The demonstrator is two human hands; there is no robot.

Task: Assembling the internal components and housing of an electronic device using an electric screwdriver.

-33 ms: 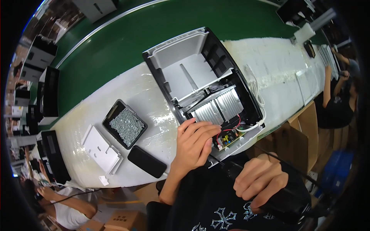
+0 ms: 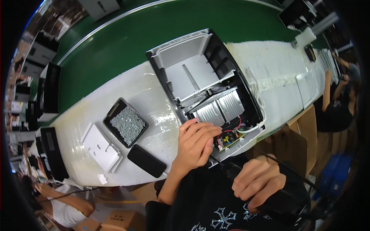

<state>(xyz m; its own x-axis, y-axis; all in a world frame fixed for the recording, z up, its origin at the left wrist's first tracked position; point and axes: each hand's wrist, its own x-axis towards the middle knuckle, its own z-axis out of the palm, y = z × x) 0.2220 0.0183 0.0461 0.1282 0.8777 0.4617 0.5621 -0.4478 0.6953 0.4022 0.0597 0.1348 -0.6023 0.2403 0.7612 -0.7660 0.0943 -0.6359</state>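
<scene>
So the open appliance housing (image 2: 204,84) sits on the white bench (image 2: 154,96), right under my left hand (image 2: 194,144), whose curled fingers pinch down by the circuit board (image 2: 227,140). My right hand (image 2: 256,181) is lower, wrapped around a black power screwdriver (image 2: 285,200).

A factory assembly line: a green conveyor belt (image 2: 115,50), a long wrapped tabletop (image 2: 154,100), a screw tray (image 2: 126,122), seated co-workers (image 2: 335,96).

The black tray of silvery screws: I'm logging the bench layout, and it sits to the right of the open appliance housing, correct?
Not right. In the head view the black tray of silvery screws lies to the left of the open appliance housing, on the white bench.
</scene>
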